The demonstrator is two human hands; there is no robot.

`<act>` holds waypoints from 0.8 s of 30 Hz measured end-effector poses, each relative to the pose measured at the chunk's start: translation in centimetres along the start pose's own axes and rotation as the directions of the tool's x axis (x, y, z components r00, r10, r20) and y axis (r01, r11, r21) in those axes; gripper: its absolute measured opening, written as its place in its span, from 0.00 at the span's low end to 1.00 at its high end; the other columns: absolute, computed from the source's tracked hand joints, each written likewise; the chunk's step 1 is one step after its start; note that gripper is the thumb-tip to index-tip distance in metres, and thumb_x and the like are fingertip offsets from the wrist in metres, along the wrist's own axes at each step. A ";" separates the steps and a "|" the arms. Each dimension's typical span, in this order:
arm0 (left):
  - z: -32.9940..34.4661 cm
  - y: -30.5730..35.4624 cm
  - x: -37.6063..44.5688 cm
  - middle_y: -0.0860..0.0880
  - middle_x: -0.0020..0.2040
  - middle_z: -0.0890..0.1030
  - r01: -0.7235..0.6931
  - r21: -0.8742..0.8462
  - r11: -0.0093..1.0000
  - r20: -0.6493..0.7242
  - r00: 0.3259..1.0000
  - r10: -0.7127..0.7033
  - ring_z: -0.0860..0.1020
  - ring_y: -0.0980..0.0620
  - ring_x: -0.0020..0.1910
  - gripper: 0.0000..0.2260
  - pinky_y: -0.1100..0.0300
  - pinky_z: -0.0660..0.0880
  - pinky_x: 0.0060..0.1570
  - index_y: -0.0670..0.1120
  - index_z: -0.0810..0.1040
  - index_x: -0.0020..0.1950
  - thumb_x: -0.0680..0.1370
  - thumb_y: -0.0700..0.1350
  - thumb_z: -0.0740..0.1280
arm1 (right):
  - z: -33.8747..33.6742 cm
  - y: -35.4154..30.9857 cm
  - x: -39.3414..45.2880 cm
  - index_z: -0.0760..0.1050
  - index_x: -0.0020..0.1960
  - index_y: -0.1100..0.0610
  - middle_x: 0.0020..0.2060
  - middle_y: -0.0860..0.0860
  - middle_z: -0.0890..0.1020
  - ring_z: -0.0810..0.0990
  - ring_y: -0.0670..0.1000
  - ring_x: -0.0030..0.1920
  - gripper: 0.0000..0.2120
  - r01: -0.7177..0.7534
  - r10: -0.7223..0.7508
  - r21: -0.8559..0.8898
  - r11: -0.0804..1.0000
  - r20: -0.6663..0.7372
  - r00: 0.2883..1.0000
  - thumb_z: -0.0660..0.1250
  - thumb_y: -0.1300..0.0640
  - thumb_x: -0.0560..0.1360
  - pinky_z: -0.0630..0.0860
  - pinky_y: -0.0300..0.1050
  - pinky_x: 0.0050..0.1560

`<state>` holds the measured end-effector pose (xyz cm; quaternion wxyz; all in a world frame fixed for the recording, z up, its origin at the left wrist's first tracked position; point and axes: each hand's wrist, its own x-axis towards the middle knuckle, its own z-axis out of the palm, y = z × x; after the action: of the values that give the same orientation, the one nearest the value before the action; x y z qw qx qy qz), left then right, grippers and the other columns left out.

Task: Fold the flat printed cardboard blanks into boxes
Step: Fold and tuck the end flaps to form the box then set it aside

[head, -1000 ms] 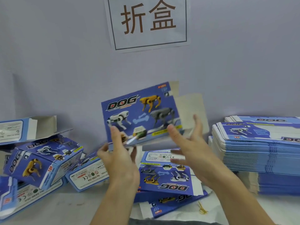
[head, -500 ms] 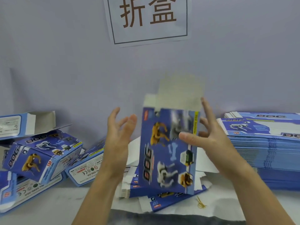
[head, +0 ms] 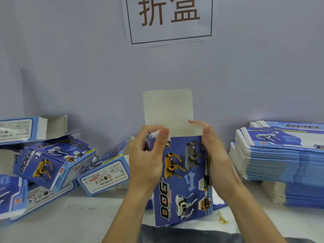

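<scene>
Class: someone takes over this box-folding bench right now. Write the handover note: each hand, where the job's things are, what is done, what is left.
Left hand: grips the upper left edge of the box in progress, thumb near its side flap.
Right hand: holds the upper right edge, fingers by the top flap.
The box stands upright, opened into a sleeve; the top flap is not yet tucked.
Done: folded boxes piled on the left.
Left: close this box's flaps, then work through the stack of flat blanks on the right.
</scene>
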<state>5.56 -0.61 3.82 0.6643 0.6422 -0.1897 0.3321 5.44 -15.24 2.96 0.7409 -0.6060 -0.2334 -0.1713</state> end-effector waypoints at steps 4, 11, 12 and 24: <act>0.8 -0.7 -0.8 0.32 0.45 0.78 0.128 -0.128 0.984 0.018 0.992 -0.127 0.81 0.35 0.40 0.27 0.45 0.78 0.38 0.40 0.76 0.43 0.73 0.66 0.61 | -0.2 -0.1 0.4 0.80 0.39 0.49 0.26 0.45 0.74 0.77 0.47 0.29 0.22 -0.026 0.003 -0.103 0.994 -0.221 0.975 0.58 0.37 0.79 0.75 0.41 0.33; -0.2 -1.4 -0.2 0.39 0.43 0.83 0.274 -0.360 0.892 0.114 0.962 -0.250 0.84 0.43 0.37 0.17 0.53 0.80 0.32 0.64 0.69 0.67 0.82 0.47 0.59 | -0.5 0.0 0.7 0.68 0.66 0.38 0.24 0.49 0.67 0.69 0.45 0.26 0.21 -0.168 0.171 0.039 0.985 -0.107 0.979 0.58 0.57 0.77 0.73 0.42 0.29; -0.3 -1.4 -0.2 0.40 0.43 0.84 0.272 -0.384 0.882 0.116 0.962 -0.246 0.84 0.43 0.37 0.20 0.53 0.81 0.32 0.68 0.65 0.70 0.83 0.45 0.57 | -0.4 -0.1 0.7 0.70 0.66 0.36 0.28 0.59 0.69 0.72 0.48 0.31 0.23 -0.176 0.178 0.038 0.984 -0.069 0.982 0.58 0.54 0.74 0.76 0.47 0.34; 0.2 -1.7 -1.0 0.50 0.53 0.82 0.031 -0.383 0.923 0.002 0.999 -0.033 0.84 0.51 0.45 0.16 0.59 0.81 0.35 0.50 0.71 0.52 0.74 0.61 0.64 | -0.8 0.3 -0.5 0.73 0.46 0.51 0.40 0.55 0.81 0.82 0.55 0.39 0.14 -0.094 0.098 0.299 0.950 0.002 0.995 0.61 0.40 0.74 0.80 0.47 0.37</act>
<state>6.02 -0.91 1.93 0.7826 0.5024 -0.2389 0.2793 5.35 -15.99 2.29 0.8329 -0.4966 -0.2222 -0.1018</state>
